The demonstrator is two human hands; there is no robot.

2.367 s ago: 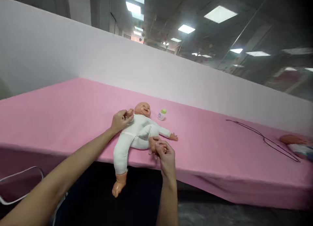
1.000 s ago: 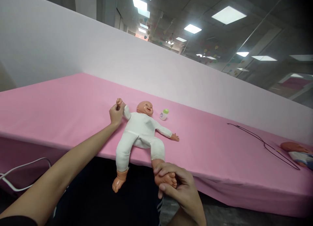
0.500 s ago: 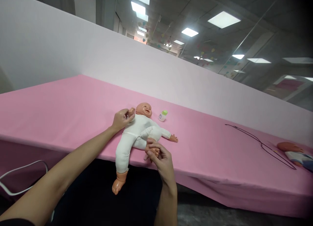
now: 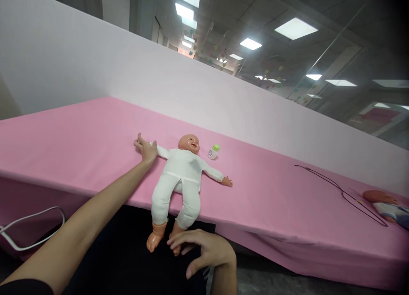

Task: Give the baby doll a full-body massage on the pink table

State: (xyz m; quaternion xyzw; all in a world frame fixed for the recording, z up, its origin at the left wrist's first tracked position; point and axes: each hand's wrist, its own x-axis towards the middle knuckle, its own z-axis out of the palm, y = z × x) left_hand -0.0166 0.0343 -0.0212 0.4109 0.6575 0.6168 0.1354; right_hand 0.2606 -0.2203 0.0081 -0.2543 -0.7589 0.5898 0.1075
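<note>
A baby doll [image 4: 183, 167] in a white suit lies on its back on the pink-covered table [image 4: 265, 193], with its legs hanging over the front edge. My left hand [image 4: 146, 150] is around the end of the doll's outstretched arm at left; the doll's hand is hidden beneath my fingers. Beside the doll's foot at the right, my right hand [image 4: 209, 248] is open, its fingertips overlapping the foot and the thumb apart. Whether those fingertips touch the foot is unclear. The doll's other arm is stretched out to the right. A small bottle [image 4: 213, 152] with a green cap stands near its head.
A white partition [image 4: 179, 95] runs along the table's back. Toward the right lie a dark cord [image 4: 338, 186] and a second doll [image 4: 383, 201]. A white cable loop [image 4: 35, 212] hangs at the lower left.
My left hand has moved left, and the doll's arm is now straightened outward. The doll's bent leg has come down straight, and my right hand has lowered and loosened from its foot.
</note>
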